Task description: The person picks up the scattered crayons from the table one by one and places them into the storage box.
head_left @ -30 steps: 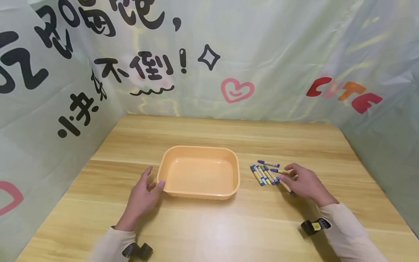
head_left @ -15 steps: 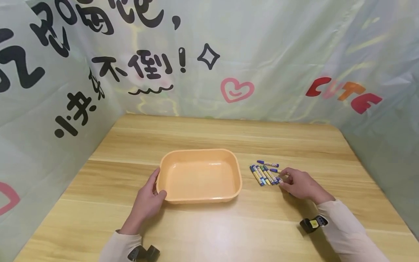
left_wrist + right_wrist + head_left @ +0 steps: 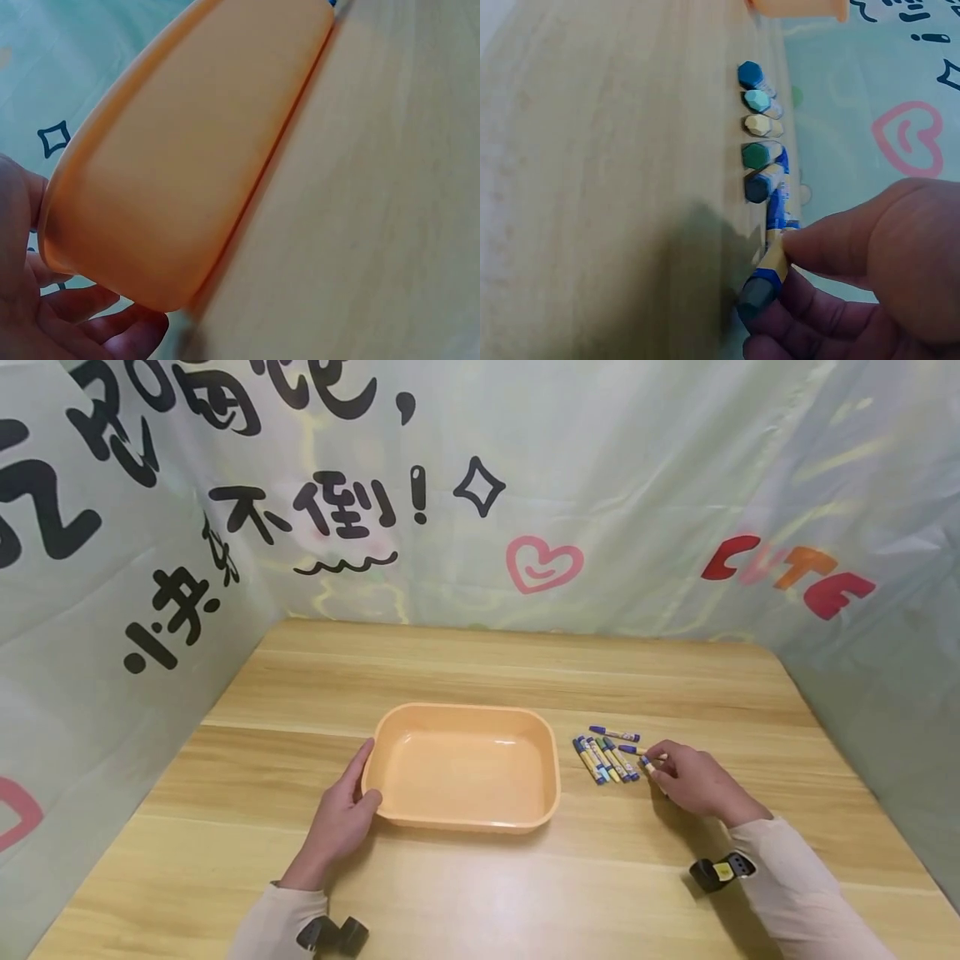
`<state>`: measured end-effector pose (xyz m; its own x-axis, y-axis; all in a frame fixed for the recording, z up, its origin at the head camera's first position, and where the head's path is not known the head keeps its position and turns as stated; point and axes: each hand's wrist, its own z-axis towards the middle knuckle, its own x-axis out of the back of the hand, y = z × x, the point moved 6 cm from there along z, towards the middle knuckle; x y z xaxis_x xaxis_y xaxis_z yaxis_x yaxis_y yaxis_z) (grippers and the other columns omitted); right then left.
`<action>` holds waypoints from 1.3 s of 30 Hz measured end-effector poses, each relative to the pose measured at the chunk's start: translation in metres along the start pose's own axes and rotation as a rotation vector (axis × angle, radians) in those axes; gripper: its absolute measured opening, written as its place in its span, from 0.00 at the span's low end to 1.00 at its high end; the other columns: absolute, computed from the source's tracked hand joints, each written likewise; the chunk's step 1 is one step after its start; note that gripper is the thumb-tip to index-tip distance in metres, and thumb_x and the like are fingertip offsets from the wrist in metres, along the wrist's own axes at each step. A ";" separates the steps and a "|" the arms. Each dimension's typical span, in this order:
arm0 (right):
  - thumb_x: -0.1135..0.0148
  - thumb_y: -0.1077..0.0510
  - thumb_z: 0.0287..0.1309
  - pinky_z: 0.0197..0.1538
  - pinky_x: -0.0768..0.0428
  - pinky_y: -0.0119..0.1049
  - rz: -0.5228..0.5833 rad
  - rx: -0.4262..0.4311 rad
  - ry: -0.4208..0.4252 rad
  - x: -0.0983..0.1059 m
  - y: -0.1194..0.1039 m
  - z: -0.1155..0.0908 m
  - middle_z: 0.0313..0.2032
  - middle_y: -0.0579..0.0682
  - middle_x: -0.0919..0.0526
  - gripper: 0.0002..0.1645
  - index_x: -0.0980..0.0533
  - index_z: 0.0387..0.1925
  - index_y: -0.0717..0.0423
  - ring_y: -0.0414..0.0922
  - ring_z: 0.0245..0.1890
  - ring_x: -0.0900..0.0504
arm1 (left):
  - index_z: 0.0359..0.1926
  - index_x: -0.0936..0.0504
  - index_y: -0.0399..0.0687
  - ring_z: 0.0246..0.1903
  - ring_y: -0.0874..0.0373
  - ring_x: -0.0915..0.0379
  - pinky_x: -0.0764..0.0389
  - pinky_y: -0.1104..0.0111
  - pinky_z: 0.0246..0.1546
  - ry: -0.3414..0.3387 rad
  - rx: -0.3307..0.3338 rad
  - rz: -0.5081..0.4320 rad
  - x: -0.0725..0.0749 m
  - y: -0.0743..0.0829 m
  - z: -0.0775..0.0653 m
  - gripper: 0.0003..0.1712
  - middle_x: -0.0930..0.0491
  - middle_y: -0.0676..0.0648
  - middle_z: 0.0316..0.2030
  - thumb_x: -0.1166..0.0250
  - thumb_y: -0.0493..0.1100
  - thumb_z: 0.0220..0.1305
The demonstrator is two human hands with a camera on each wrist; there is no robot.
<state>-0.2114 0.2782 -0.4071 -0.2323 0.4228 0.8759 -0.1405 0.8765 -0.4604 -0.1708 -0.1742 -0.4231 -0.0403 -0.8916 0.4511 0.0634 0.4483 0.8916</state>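
Note:
A peach plastic tray (image 3: 457, 768) sits on the table with nothing inside it. My left hand (image 3: 337, 822) grips its left end, thumb at the near-left corner of the rim and the other fingers around the outside wall, as the left wrist view shows. Right of the tray, several oil pastels (image 3: 606, 762) lie side by side in a slanted row. My right hand (image 3: 697, 781) pinches one more oil pastel (image 3: 769, 274), with a dark grey-green end, between thumb and fingers. Partly behind those fingers lies another blue-tipped pastel (image 3: 630, 750).
A single oil pastel (image 3: 615, 734) lies crosswise beyond the row. The wooden table (image 3: 480, 885) is bounded at the back and sides by a printed cloth (image 3: 637, 485). A small black camera (image 3: 712, 874) is strapped to the right wrist.
My left hand has gone from touching the tray's side to gripping it, and the tray has shifted slightly right and nearer. My right fingers have taken hold of the nearest oil pastel.

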 end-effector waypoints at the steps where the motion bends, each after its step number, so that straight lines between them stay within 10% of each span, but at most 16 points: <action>1: 0.43 0.65 0.61 0.33 0.24 0.45 0.004 -0.004 0.005 0.001 0.000 0.000 0.34 0.57 0.19 0.17 0.27 0.50 0.69 0.49 0.32 0.22 | 0.76 0.48 0.46 0.60 0.45 0.33 0.27 0.63 0.51 -0.002 -0.004 -0.008 0.000 0.000 0.000 0.41 0.43 0.37 0.70 0.49 0.31 0.62; 39: 0.44 0.64 0.63 0.33 0.24 0.41 0.208 0.114 0.114 0.026 -0.054 0.016 0.37 0.58 0.19 0.23 0.30 0.59 0.66 0.50 0.35 0.19 | 0.73 0.38 0.49 0.58 0.47 0.30 0.26 0.63 0.51 0.032 -0.034 0.014 0.000 -0.005 0.001 0.38 0.39 0.39 0.69 0.45 0.31 0.60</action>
<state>-0.2251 0.2385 -0.3622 -0.1586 0.6199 0.7685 -0.2101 0.7393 -0.6397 -0.1722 -0.1767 -0.4273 -0.0076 -0.8871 0.4616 0.0975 0.4587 0.8832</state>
